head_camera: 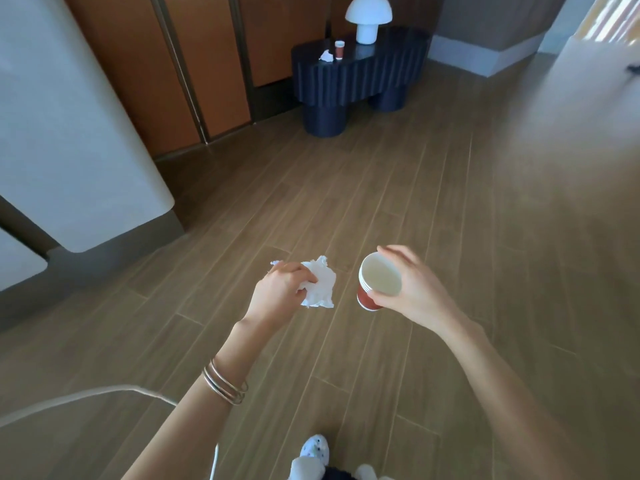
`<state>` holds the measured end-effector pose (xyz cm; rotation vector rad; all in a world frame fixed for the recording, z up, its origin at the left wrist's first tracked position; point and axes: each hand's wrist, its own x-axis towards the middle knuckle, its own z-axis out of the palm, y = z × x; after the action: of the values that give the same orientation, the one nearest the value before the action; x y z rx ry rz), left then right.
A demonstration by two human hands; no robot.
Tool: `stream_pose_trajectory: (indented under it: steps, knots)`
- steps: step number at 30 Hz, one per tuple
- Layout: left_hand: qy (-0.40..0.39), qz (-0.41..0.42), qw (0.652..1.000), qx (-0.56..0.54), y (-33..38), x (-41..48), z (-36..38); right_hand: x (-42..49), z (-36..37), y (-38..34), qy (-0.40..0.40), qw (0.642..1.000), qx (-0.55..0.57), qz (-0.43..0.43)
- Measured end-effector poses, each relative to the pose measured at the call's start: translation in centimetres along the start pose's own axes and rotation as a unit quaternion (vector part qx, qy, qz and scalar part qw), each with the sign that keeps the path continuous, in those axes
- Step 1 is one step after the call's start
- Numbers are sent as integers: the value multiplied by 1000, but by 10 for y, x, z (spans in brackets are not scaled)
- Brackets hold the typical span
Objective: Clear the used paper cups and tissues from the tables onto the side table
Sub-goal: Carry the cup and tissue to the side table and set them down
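My left hand is closed around a crumpled white tissue, most of which sticks out past my fingers on the right. Thin metal bangles sit on that forearm. My right hand holds a red paper cup from the side, thumb on the near wall and fingers curved over the far rim. The cup tilts so its pale inside faces me; the rim looks layered, so it may be more than one cup stacked, though I cannot be sure. Both hands hang over the wooden floor, near each other but apart.

Ahead, well away, stands the dark ribbed side table against the brown wall panels. On its top are a second red cup standing upright, another crumpled tissue just left of it, and a white mushroom-shaped lamp to the right.
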<state>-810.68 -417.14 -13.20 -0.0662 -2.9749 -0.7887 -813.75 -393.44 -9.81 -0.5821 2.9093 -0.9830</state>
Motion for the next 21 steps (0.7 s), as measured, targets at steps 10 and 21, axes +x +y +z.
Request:
stream_pose_trajectory:
  steps: [10,21]
  knots:
    - [-40,0,999,-2,-19,126,20,117,0,55,-10,1000,11,17]
    - [-16,-10,1000,-1,17,321,44,300,-66,147,-9,1000,6,-16]
